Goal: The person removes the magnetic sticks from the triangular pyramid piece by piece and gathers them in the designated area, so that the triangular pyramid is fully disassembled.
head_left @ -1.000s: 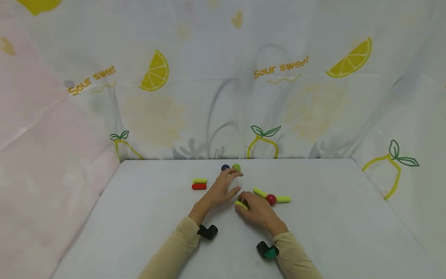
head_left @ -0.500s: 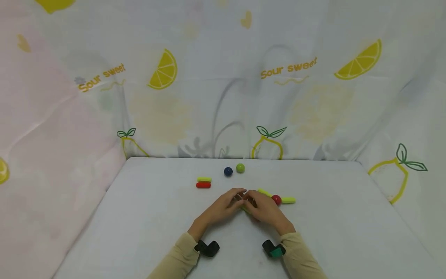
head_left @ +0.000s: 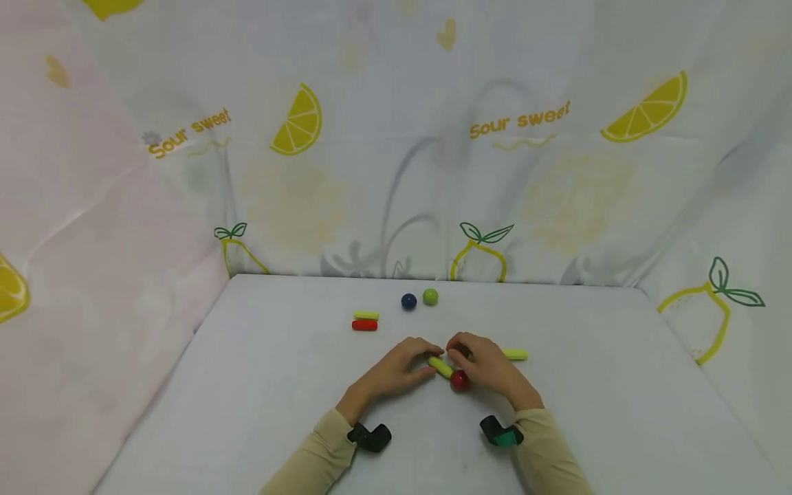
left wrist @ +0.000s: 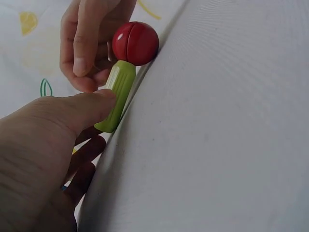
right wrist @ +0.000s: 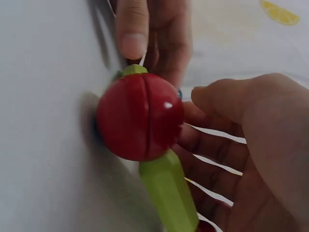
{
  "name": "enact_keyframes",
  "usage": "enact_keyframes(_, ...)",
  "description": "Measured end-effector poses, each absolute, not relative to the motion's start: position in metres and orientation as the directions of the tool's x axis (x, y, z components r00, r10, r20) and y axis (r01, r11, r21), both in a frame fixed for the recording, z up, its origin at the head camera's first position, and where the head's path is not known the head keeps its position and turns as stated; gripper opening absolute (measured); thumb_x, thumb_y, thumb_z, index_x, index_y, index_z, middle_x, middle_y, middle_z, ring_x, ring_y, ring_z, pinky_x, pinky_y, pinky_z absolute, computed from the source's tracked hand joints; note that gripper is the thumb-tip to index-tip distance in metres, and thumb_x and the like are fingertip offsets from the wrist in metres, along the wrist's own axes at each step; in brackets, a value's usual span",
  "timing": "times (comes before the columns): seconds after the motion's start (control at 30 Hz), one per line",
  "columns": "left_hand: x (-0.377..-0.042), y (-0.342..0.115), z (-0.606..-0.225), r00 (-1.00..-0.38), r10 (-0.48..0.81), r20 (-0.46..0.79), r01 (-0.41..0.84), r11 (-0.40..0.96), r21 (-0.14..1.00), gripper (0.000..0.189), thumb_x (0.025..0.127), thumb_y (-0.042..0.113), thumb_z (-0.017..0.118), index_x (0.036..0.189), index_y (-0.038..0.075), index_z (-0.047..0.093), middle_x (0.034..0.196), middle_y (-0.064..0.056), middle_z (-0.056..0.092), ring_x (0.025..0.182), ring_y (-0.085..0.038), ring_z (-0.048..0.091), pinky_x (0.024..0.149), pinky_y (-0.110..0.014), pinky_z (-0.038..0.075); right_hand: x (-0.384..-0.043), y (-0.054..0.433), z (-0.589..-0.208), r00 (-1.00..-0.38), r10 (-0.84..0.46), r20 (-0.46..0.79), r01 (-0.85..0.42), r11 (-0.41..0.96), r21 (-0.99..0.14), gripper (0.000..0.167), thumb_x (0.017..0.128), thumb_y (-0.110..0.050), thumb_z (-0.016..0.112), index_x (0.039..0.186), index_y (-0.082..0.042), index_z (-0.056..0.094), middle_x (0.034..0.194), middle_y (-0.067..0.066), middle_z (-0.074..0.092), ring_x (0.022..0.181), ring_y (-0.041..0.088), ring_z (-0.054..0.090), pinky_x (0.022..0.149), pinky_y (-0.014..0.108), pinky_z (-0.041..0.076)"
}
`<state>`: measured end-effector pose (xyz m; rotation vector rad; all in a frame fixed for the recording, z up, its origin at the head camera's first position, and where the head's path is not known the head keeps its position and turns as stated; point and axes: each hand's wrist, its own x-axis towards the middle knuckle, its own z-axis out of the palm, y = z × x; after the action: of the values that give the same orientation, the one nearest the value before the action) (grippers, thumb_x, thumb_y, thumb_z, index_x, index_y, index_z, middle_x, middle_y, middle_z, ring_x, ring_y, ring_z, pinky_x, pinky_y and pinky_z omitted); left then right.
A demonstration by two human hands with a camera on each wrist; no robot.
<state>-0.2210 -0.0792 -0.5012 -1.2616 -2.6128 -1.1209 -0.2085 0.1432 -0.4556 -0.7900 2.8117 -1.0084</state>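
Note:
My left hand [head_left: 396, 371] pinches a ridged yellow-green stick [head_left: 441, 367], with the thumb lying along it in the left wrist view. A glossy red ball [head_left: 459, 380] with a groove round it sits at the stick's other end, low over the tabletop. Beside this ball, my right hand [head_left: 491, 364] has its fingers loosely bent and its thumb apart from them. In the right wrist view, a second yellow-green stick [right wrist: 169, 193] lies past the ball along the right palm, and part of another red ball [right wrist: 206, 226] shows at the bottom edge.
Another yellow-green stick [head_left: 515, 355] pokes out right of the right hand. Farther back on the white table [head_left: 297, 371] are a dark blue ball [head_left: 409, 301] and a green ball [head_left: 430, 296]. A yellow-green stick [head_left: 366, 315] and a red stick [head_left: 364, 325] lie side by side.
My left hand has come back from the far balls to the stick that the right hand was holding. The right hand has let go and shifted right, uncovering the red ball.

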Motion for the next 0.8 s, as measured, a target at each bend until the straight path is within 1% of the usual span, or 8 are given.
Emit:
enact_keyframes(0.1,-0.222,-0.080,-0.501,-0.678,0.671,0.301,0.682,0.421,0.598,0.032,0.091,0.021,0.064,0.122,0.014,0.059,0.117,0.004,0.063,0.110,-0.009,0.054,0.097,-0.028,0.041,-0.208,0.147,-0.450,-0.849,-0.520,0.092,-0.455,0.632,-0.628,0.012,0.095,-0.020,0.057,0.103,-0.014,0.063,0.093,-0.008,0.064,0.086,0.007,0.057,0.079,0.029,0.048)
enact_keyframes(0.2,-0.221,-0.080,-0.501,-0.689,0.668,0.280,0.667,0.436,0.604,0.032,0.091,0.022,0.064,0.122,0.017,0.060,0.117,0.006,0.062,0.109,-0.008,0.052,0.096,-0.028,0.041,-0.206,0.151,-0.446,-0.828,-0.560,0.040,-0.444,0.611,-0.656,0.014,0.094,-0.022,0.058,0.105,-0.014,0.062,0.094,-0.008,0.063,0.090,0.009,0.058,0.083,0.032,0.048)
enact_keyframes(0.33,-0.221,-0.079,-0.499,-0.694,0.669,0.267,0.664,0.450,0.598,0.031,0.091,0.023,0.064,0.121,0.018,0.061,0.115,0.006,0.061,0.108,-0.009,0.051,0.094,-0.029,0.041,-0.204,0.155,-0.445,-0.803,-0.594,-0.035,-0.416,0.603,-0.680,0.019,0.093,-0.027,0.060,0.109,-0.017,0.061,0.096,-0.009,0.061,0.093,0.009,0.057,0.083,0.030,0.046)
enact_keyframes(0.47,-0.221,-0.078,-0.498,-0.689,0.676,0.262,0.673,0.463,0.576,0.030,0.090,0.024,0.064,0.120,0.018,0.062,0.114,0.004,0.061,0.106,-0.011,0.051,0.093,-0.030,0.040,-0.204,0.156,-0.447,-0.784,-0.615,-0.079,-0.400,0.598,-0.694,0.023,0.091,-0.031,0.062,0.111,-0.019,0.060,0.101,-0.008,0.060,0.096,0.010,0.056,0.083,0.029,0.046)
enact_keyframes(0.67,-0.219,-0.077,-0.497,-0.674,0.681,0.286,0.704,0.474,0.529,0.027,0.089,0.023,0.066,0.116,0.016,0.065,0.109,0.001,0.060,0.103,-0.014,0.052,0.090,-0.031,0.042,-0.202,0.155,-0.446,-0.761,-0.640,-0.111,-0.391,0.588,-0.708,0.031,0.087,-0.027,0.068,0.115,-0.018,0.058,0.110,-0.006,0.060,0.103,0.014,0.056,0.089,0.032,0.046)
enact_keyframes(0.8,-0.218,-0.077,-0.497,-0.686,0.674,0.275,0.690,0.482,0.539,0.026,0.089,0.024,0.066,0.114,0.017,0.066,0.108,0.002,0.060,0.103,-0.013,0.051,0.090,-0.030,0.041,-0.201,0.156,-0.444,-0.738,-0.663,-0.127,-0.401,0.581,-0.708,0.040,0.084,-0.024,0.071,0.120,-0.015,0.056,0.113,-0.005,0.058,0.106,0.016,0.054,0.092,0.031,0.045)
